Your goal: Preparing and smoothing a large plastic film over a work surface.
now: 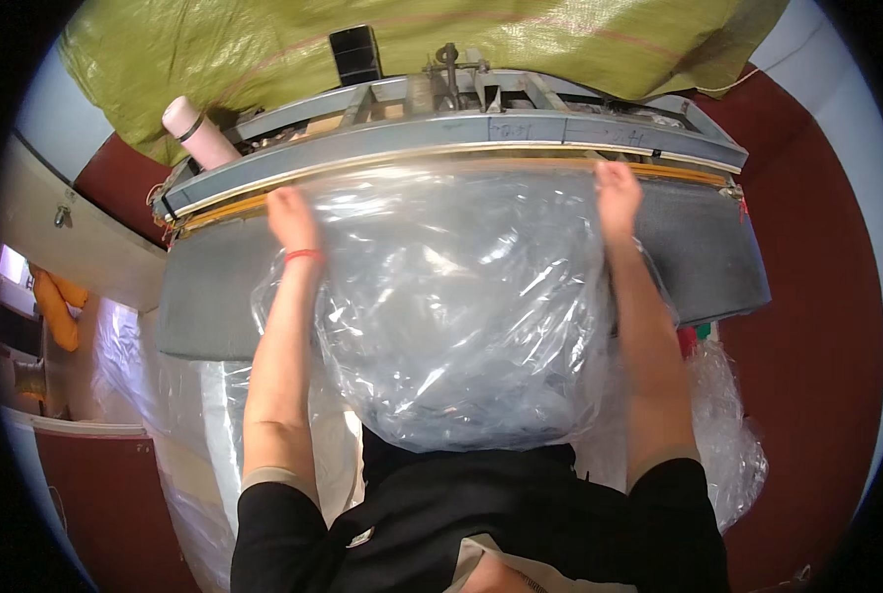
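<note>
A large sheet of clear plastic film [461, 296] lies crumpled over a grey padded board [708, 247] and hangs down to my lap. My left hand [289, 215] is closed on the film's far left corner, a red band round its wrist. At the far right corner, my right hand [618, 193] pinches the film too. Between the two hands the far edge is drawn out straight along the yellowish strip of a long grey metal machine bar [402, 136]. My fingertips are close to that strip; whether they touch it I cannot tell.
Behind the bar stand a pink bottle [199, 133] and a dark phone [354, 55], before a yellow-green woven sheet [264, 49]. A metal clamp-like fitting [449, 74] rises from the frame's middle. More clear plastic [723, 445] hangs at the lower right. A pale cabinet door [76, 212] is at left.
</note>
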A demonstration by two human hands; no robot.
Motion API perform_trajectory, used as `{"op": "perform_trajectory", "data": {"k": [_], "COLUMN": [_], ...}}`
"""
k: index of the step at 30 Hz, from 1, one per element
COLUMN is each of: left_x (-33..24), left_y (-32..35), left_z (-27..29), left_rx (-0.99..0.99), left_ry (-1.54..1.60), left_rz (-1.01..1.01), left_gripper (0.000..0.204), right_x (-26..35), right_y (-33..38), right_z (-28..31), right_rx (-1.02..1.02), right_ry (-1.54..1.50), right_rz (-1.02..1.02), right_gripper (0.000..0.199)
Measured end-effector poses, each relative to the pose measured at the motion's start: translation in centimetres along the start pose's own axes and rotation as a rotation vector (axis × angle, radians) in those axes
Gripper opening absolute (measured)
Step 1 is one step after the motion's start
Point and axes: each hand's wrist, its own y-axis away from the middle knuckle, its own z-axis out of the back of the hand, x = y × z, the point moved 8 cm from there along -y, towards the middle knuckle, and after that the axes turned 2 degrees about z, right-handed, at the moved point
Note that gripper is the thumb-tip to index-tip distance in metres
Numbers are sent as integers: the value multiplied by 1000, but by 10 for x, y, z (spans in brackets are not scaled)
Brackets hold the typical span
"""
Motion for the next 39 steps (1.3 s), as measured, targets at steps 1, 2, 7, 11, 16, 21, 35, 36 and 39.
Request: {"op": "perform_trajectory", "data": {"k": [1, 2, 7, 11, 16, 21, 35, 36, 39], "left_x": [14, 42, 49, 28, 58, 98, 8, 0, -36], "left_y": [-7, -20, -20, -13, -23, -31, 47, 55, 87], "left_z": [5, 10, 5, 7, 21, 17, 55, 62, 62], "left_rx": [-2, 17, -5, -86, -205, -58, 697, 673, 789], "left_ry": [-25, 12, 167, -30, 13, 493, 291, 423, 603], "left_rz": [104, 144, 203, 193, 278, 446, 488, 464, 573], "left_gripper": [22, 23, 14, 18, 19, 13, 13, 16, 10], "right_x": [-1, -5, -1, 8, 17, 16, 91, 107, 167], "right_y": [4, 4, 7, 8, 9, 10, 156, 175, 185], "right_z": [-18, -28, -21, -11, -16, -17, 61, 57, 47], "right_rx": [4, -66, -266, -312, -298, -318, 598, 689, 771], "right_ry": [30, 121, 392, 422, -32, -167, 497, 640, 836], "right_rz": [21, 37, 21, -41, -101, -94, 10, 28, 162], "right_gripper": [12, 15, 23, 22, 8, 10, 30, 25, 12]}}
